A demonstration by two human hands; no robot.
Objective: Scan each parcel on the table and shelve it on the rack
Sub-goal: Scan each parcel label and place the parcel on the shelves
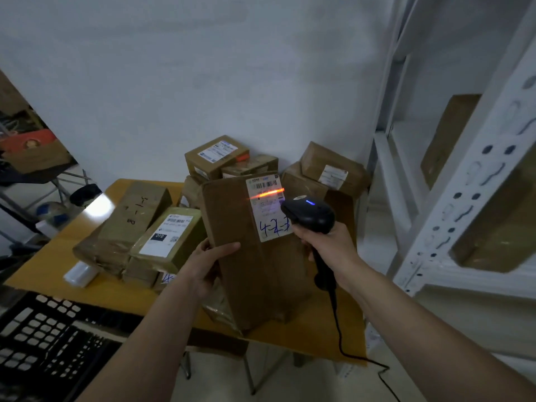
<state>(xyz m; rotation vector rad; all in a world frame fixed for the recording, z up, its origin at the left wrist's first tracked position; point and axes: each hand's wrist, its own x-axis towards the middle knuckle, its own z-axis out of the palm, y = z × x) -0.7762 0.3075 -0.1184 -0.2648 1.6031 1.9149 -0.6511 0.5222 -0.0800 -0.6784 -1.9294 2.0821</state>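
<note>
My left hand grips the left edge of a tall brown cardboard parcel, held upright over the yellow table. Its white shipping label carries a barcode and blue handwriting. My right hand holds a black corded barcode scanner close to the label. A blue light glows on the scanner, and an orange-red scan line crosses the label just under the barcode. Several other brown parcels lie on the table to the left and behind.
A white metal rack stands at the right, with brown boxes on its shelves. A black plastic crate sits at the lower left. A small white object lies near the table's left edge. The scanner cable hangs past the table front.
</note>
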